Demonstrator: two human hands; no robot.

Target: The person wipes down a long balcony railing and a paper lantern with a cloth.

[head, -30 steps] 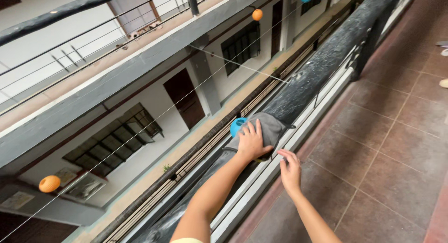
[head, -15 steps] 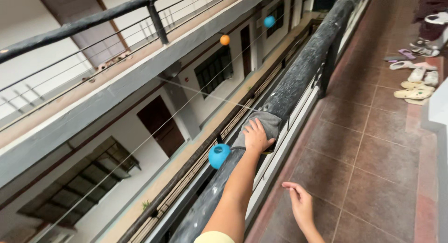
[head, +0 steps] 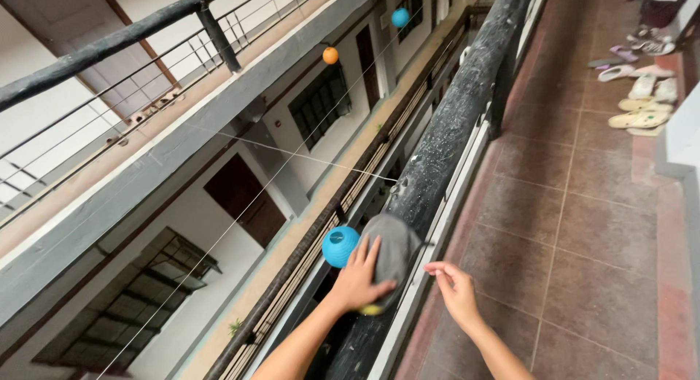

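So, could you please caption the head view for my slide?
Left hand presses a grey cloth on the dark railing.
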